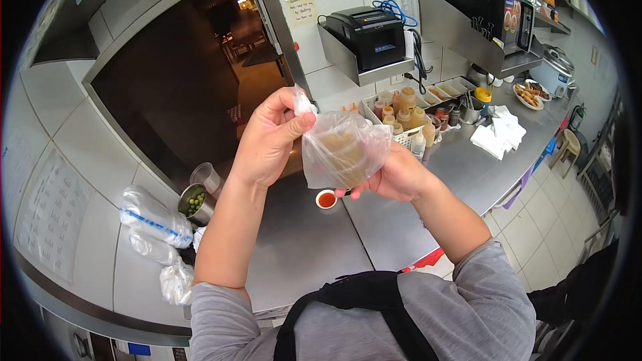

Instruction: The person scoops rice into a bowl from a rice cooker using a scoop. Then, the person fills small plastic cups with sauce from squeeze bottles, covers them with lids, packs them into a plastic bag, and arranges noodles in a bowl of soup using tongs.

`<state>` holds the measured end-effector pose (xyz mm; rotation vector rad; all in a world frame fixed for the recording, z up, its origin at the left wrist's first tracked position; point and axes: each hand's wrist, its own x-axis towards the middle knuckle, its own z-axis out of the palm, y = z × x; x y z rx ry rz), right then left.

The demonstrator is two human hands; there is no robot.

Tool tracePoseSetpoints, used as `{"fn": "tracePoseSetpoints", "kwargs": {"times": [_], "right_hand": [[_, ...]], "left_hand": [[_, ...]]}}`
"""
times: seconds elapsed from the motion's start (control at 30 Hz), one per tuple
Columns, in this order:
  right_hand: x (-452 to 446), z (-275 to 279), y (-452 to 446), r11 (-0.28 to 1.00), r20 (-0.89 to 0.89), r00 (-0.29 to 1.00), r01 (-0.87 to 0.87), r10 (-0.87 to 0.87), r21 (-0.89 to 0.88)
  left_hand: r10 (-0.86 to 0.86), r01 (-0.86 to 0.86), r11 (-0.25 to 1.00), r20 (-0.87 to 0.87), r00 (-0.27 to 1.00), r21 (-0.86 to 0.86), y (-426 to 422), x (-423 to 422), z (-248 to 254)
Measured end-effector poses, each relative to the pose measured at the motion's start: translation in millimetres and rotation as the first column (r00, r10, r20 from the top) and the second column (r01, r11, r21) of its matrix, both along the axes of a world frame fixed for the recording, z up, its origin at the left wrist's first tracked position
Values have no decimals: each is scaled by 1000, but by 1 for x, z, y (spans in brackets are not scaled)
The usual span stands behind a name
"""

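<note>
Two bare hands hold up a translucent plastic bag point(344, 154) over a steel worktop point(294, 247).
The left hand point(274, 130) pinches the bag's gathered neck, seemingly to keep it drawn together; something yellowish-brown shows through the plastic. The right hand point(404, 175) touches the bag's lower side, apparently taking weight, but its thumb is hidden, so whether it grips or only props cannot be told. Below the bag, toward the worktop's far edge, sits a small cup of red-orange sauce point(326, 200). Right of it, along the wall edge, a white basket point(406, 138) keeps squeeze bottles point(405, 101) upright, probably for easy reach. Rolled plastic point(152, 215) lies by the left edge.
</note>
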<state>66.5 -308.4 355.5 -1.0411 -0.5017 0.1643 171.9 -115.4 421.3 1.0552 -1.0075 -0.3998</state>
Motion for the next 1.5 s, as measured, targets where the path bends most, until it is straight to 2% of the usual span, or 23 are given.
{"fn": "tracePoseSetpoints", "kwargs": {"times": [0.1, 0.17, 0.3, 0.4, 0.47, 0.5, 0.53, 0.6, 0.67, 0.73, 0.87, 0.93, 1.0, 1.07, 1.1, 1.17, 1.2, 1.27, 1.33, 1.43, 1.47, 1.5], "right_hand": [[3, -2, -1, 1000, -12, 1000, -14, 15, 20], [4, -5, -2, 997, -22, 999, -43, 45, 59], [4, -5, -2, 995, -20, 998, -54, 56, 83], [5, -5, -1, 989, 45, 991, -128, 125, 73], [6, 2, 4, 962, 211, 939, 267, -272, 53], [2, 9, -3, 912, 208, 890, 410, -407, 28], [6, 6, -14, 782, 395, 739, 619, -546, -77], [-1, 6, -15, 699, 670, 649, 664, -361, -266], [-14, 1, 4, 654, 801, 574, 674, -171, -343], [-22, -9, 7, 615, 730, 666, 643, -154, -457], [-24, -44, 10, 577, 781, 611, 687, -129, -442], [-20, -54, 11, 649, 785, 603, 656, -142, -386], [-21, -57, 10, 659, 790, 595, 654, -146, -371], [-26, -56, 7, 662, 680, 732, 528, -38, -531], [-27, -57, 7, 663, 679, 733, 528, -40, -530], [-31, -64, 7, 739, 516, 856, 328, 32, -588], [-34, -68, 7, 741, 513, 858, 326, 29, -587], [-36, -82, 6, 762, 294, 951, 120, 96, -637], [-42, -101, 10, 788, 273, 956, 84, 109, -610], [-52, -133, 20, 924, 53, 997, -27, 51, -381], [-54, -142, 23, 924, 49, 997, -29, 52, -382], [-55, -151, 27, 934, 31, 999, 27, -17, -356]], "left_hand": [[44, -45, 999, 8, 999, 19, -3, -7, 5], [28, -27, 999, 94, 995, -20, -4, -7, 5], [44, -44, 999, 93, 995, 0, -3, -10, 7], [65, -65, 998, 69, 996, 7, 0, -14, 5], [80, -89, 995, 152, 985, 49, 4, -15, 2], [100, -120, 990, 214, 972, 79, 7, -20, -1], [98, -141, 979, 265, 959, 150, 11, -26, -4], [59, -226, 934, 502, 863, 277, 18, -33, -17], [18, -157, 940, 416, 909, 302, 17, -43, -43], [17, -188, 927, 465, 885, 325, 23, -41, -69], [153, -336, 886, 482, 863, 321, 28, -54, -89], [177, -377, 871, 514, 839, 314, 28, -59, -99], [209, -376, 871, 454, 866, 317, 28, -61, -110], [191, -347, 879, 423, 886, 328, 29, -66, -113], [183, -359, 874, 462, 868, 326, 29, -70, -115], [166, -377, 871, 533, 830, 316, 30, -76, -119], [163, -375, 870, 530, 832, 320, 31, -81, -121], [128, -400, 840, 584, 802, 366, 32, -90, -124], [135, -426, 835, 621, 772, 348, 33, -97, -138], [133, -448, 812, 629, 766, 373, 37, -104, -156], [135, -447, 813, 625, 769, 374, 37, -104, -159], [139, -453, 807, 625, 768, 378, 38, -105, -161]]}}
